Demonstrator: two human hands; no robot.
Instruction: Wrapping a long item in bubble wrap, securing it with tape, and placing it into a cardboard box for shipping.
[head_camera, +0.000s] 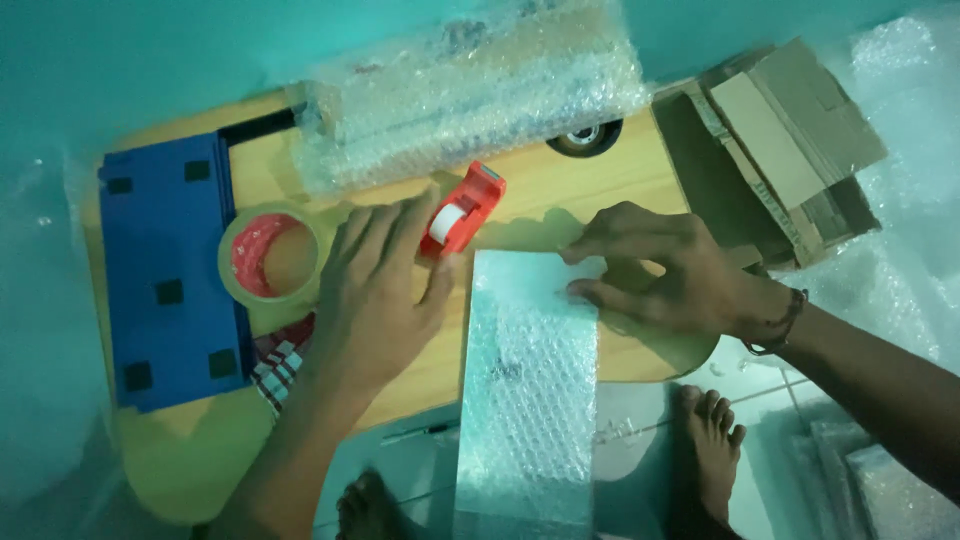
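Bubble wrap strip (525, 400) is the piece in hand, lying lengthwise off the near edge of the wooden board (600, 180), its top end on the wood and its tail hanging towards the floor. Looks like the taping stage: right hand (665, 275) pins the strip's top right corner, fingers loosely curled and pressing rather than gripping. Left hand (375, 290) lies flat and spread beside the strip, fingertips touching the red tape dispenser (462, 210), not yet closed round it. Next move, I'd judge, calls for lifting that dispenser while the strip stays held down.

Big bubble-wrapped bundle (470, 90) sits along the far edge. Blue panel (170, 270) with black squares fills the left. Flattened cardboard boxes (780, 140) rest at the right. Tan tape roll (270, 255), red inside, lies just left of the left hand.
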